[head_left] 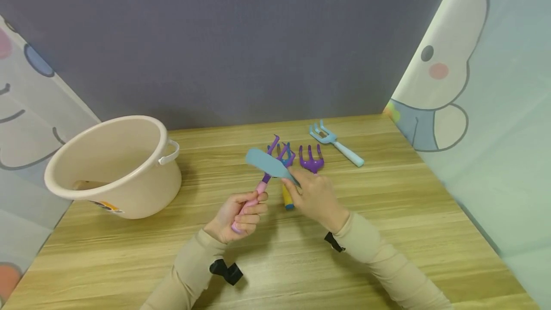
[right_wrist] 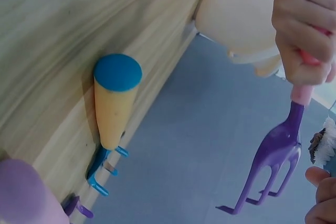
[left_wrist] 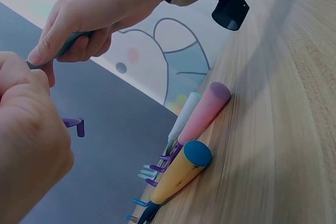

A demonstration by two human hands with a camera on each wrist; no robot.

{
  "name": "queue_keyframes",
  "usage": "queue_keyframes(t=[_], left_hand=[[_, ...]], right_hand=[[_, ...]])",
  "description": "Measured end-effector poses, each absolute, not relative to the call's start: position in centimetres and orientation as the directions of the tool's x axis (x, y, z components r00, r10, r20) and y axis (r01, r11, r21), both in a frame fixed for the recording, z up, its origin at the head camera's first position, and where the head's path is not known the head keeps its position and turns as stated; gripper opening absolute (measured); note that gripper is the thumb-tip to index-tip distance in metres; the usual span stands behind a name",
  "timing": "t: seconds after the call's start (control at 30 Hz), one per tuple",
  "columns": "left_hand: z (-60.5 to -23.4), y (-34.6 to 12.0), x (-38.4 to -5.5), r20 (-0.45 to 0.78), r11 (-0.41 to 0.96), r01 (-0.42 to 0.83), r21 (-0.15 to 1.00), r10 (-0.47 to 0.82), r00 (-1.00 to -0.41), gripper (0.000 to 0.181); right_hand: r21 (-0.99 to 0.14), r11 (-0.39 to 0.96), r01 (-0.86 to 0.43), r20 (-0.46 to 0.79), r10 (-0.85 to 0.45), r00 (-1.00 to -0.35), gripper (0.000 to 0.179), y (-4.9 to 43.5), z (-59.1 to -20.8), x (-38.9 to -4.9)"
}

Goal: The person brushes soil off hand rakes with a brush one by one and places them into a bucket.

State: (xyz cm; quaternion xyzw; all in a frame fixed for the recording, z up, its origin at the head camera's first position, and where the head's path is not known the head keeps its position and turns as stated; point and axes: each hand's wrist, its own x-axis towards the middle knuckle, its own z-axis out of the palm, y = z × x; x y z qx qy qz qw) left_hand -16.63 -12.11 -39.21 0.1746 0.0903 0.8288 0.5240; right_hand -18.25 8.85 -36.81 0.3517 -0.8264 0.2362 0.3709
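In the head view, my left hand (head_left: 241, 216) grips the pink handle of a purple-tined hand rake (head_left: 261, 187), tines raised and pointing away. My right hand (head_left: 318, 200) holds a blue-grey brush (head_left: 266, 161) across the rake near its neck. White bristles with a dark patch show on the brush (right_wrist: 326, 145) in the right wrist view. Whether brush and rake touch, I cannot tell. Below them on the table lies a yellow-handled rake (head_left: 287, 198) with blue tines. Beside it is another purple-tined rake (head_left: 312, 162), its pink handle (left_wrist: 205, 111) visible in the left wrist view.
A light blue hand rake (head_left: 348, 153) lies farther back to the right on the wooden table (head_left: 387, 252). At the left stands a cream bucket (head_left: 155, 195) with a white handle, something brownish inside. A dark panel (head_left: 258, 51) rises behind the table.
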Motion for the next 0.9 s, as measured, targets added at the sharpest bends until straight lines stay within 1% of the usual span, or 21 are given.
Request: queue_keyframes(t=[0.2,0.3,0.4,0.53,0.63,0.73,0.8,0.9], left_hand=[[-39.1,-12.1,-16.6,0.201,-0.433,-0.837,0.334,0.901,-0.385,0.017],[-39.1,-12.1,-16.5,0.201,-0.433,-0.835,0.339,0.901,-0.385,0.017],[-39.0,-12.1,-16.4,0.202,-0.434,-0.833,0.343,0.9,-0.386,0.017],[-39.0,-12.0,-16.3,0.203,-0.43,-0.834,0.345,0.902,-0.381,0.017],[-39.1,-12.0,-16.2,0.2,-0.431,-0.83,0.354,0.902,-0.384,0.018],[-39.2,-12.2,-16.0,0.183,-0.439,-0.814,0.381,0.898,-0.399,0.019],[-39.2,-12.4,-15.9,0.167,-0.442,-0.803,0.4,0.897,-0.41,0.02],[-39.2,-12.8,-15.6,0.134,-0.449,-0.773,0.448,0.889,-0.439,0.023]], right_hand=[[-0.13,0.674,-0.727,0.793,-0.37,-0.484,0.054,9.4,-36.4,-18.7],[-0.131,0.69,-0.712,0.792,-0.36,-0.494,0.052,9.7,-36.1,-18.9],[-0.164,0.688,-0.707,0.784,-0.345,-0.516,0.046,10.1,-35.9,-19.1],[-0.217,0.701,-0.679,0.766,-0.309,-0.564,0.049,10.8,-35.7,-19.4],[-0.257,0.73,-0.634,0.75,-0.263,-0.607,0.043,11.3,-35.5,-19.6],[-0.292,0.751,-0.592,0.734,-0.221,-0.643,0.03,11.9,-35.3,-19.8],[-0.289,0.766,-0.574,0.735,-0.206,-0.646,0.028,12.3,-35.3,-20.0],[-0.274,0.779,-0.564,0.75,-0.194,-0.633,0.028,12.9,-35.4,-20.2]])
